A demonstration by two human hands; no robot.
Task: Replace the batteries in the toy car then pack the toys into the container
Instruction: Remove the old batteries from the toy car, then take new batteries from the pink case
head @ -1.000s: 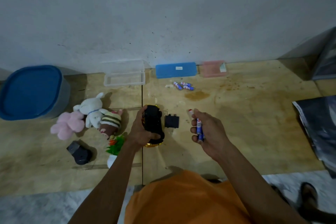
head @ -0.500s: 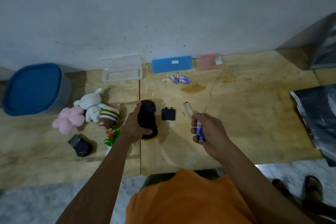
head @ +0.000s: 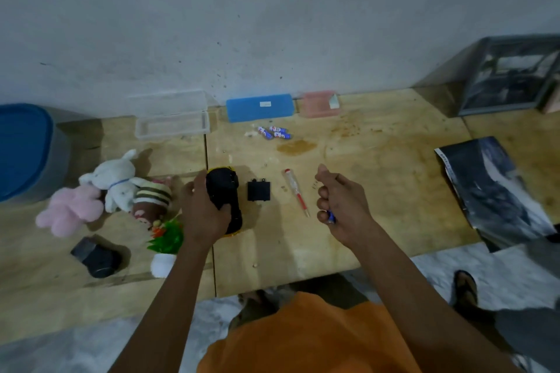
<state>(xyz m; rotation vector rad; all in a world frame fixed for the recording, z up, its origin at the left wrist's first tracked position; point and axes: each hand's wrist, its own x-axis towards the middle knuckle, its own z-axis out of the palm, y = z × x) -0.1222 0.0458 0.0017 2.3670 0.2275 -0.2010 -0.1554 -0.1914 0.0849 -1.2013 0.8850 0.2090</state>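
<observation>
Since the earlier frame the screwdriver [head: 296, 192] has left the right hand [head: 339, 206] and now lies flat on the bench [head: 378, 191], just beside the loose black battery cover [head: 258, 190] and apart from both hands. That right-hand grip is now curled shut around a blue battery [head: 331, 217], only its end showing below the fingers; likely the tool was set down to free the fingers for fitting cells. The left hand [head: 203, 211] is clenched around the toy car [head: 224, 198], turned underside up near the middle of the bench, presumably so the open compartment faces upward, though I cannot see inside it. More batteries [head: 274, 132] lie in a small cluster toward the far edge, in front of the blue case [head: 260, 107]. Plush toys [head: 100, 191] wait toward the left edge, near the blue-lidded container [head: 24, 148] at the far left corner, not yet packed. I judge battery fitting is the step in hand.
</observation>
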